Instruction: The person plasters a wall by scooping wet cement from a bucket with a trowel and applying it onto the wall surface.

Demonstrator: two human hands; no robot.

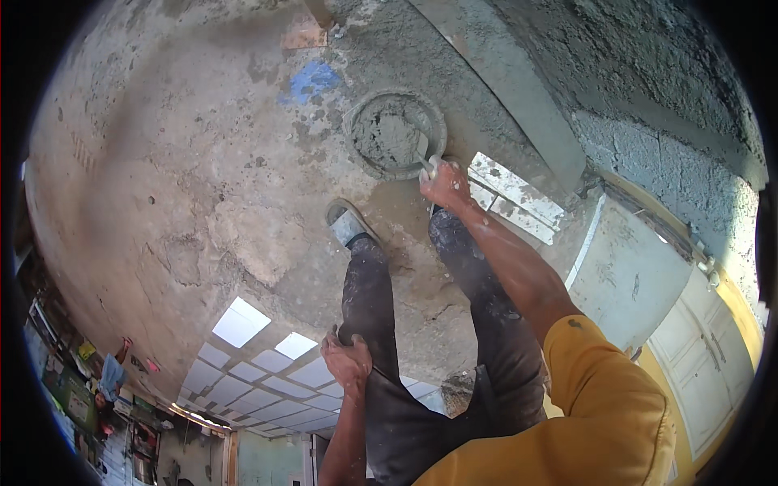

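Observation:
My right hand is closed round the handle of a trowel. The trowel's blade, coated in grey, dips into wet mortar near the right side of a round basin. Mortar smears whiten the fingers of this hand. Against the knee of my dark, dusty trousers rests my left hand, its fingers spread over the cloth with nothing visible in them. One of my sandals stands just below the basin, and the other foot is mostly hidden behind my right hand and forearm.
Mortar-spattered white tiles or boards lie right of the basin. A long plank-like strip runs beside the rough wall. Blue residue marks the floor at upper left. Light square panels fill the lower left; another person is at far left.

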